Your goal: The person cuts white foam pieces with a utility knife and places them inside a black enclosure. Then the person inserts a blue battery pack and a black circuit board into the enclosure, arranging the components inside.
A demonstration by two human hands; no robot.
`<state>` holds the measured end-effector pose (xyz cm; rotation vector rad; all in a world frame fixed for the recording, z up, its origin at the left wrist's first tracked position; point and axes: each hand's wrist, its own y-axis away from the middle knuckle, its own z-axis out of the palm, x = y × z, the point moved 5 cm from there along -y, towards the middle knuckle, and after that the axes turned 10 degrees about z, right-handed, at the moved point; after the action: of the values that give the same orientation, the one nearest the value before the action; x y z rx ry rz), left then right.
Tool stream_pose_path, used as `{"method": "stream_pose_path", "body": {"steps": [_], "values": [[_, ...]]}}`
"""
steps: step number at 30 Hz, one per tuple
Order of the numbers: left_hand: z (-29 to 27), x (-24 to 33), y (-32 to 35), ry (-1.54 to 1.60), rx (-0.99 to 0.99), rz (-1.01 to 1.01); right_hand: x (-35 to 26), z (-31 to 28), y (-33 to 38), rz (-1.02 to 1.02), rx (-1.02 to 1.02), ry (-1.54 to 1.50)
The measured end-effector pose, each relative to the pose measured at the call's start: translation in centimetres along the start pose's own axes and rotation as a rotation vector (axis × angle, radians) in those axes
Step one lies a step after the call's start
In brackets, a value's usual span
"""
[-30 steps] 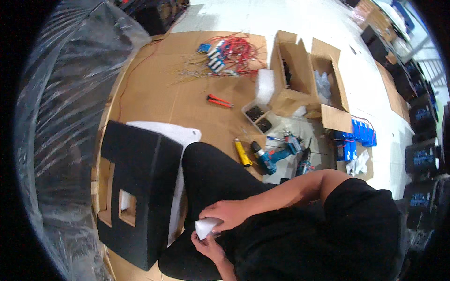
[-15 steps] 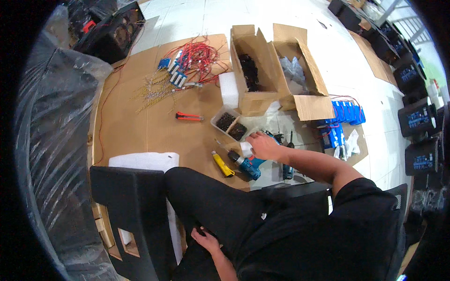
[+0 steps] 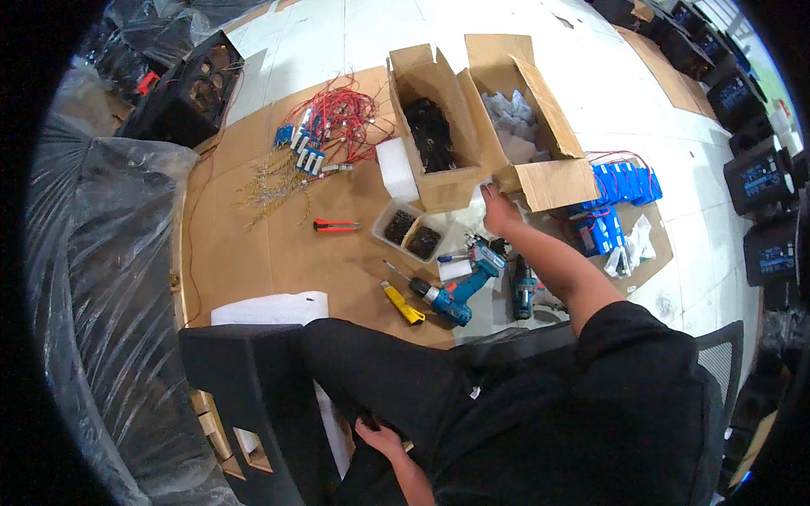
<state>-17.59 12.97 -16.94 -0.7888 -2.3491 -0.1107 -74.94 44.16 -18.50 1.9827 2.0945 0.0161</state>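
1. Far left: clear plastic sheeting [image 3: 101, 278] drapes over bulky shapes; a black speaker cabinet [image 3: 181, 93] sits beyond it.
2. Cardboard sheet [image 3: 253, 244] covers the floor and carries most items.
3. Lower left: black panel with square cut-outs [image 3: 245, 396] lies by the person's knee, white foam sheet [image 3: 270, 308] just beside its upper edge.
4. Left hand [image 3: 380, 438] rests low against the dark trouser leg near the panel; fingers curled, cannot tell whether anything is held.
5. Upper middle: tangle of red wires [image 3: 337, 118] with small blue parts; an orange-handled cutter [image 3: 336, 225] lies below it.
6. Centre: clear tray of dark small parts [image 3: 411, 232]; yellow utility knife [image 3: 403, 304] and blue cordless drill [image 3: 460, 287] near the knees.
7. Open cardboard box [image 3: 434, 135] holds dark parts; second open box [image 3: 527, 118] holds clear bags.
8. Right hand [image 3: 499, 211] reaches out to the front flaps between the two boxes, fingers narrow around something white; cannot tell what it is.
9. Right: blue battery packs [image 3: 620, 185] beside the second box.
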Motion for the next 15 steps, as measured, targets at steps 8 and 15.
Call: {"method": "stream_pose_path", "body": {"steps": [8, 15], "values": [[0.0, 0.2, 0.5, 0.011, -0.046, -0.025, 2.1, -0.2, 1.9, -0.051, -0.049, 0.054], [1.4, 0.2, -0.1, 0.026, -0.058, -0.007, 2.1, 1.0, -4.1, 0.0, -0.059, 0.005]]}}
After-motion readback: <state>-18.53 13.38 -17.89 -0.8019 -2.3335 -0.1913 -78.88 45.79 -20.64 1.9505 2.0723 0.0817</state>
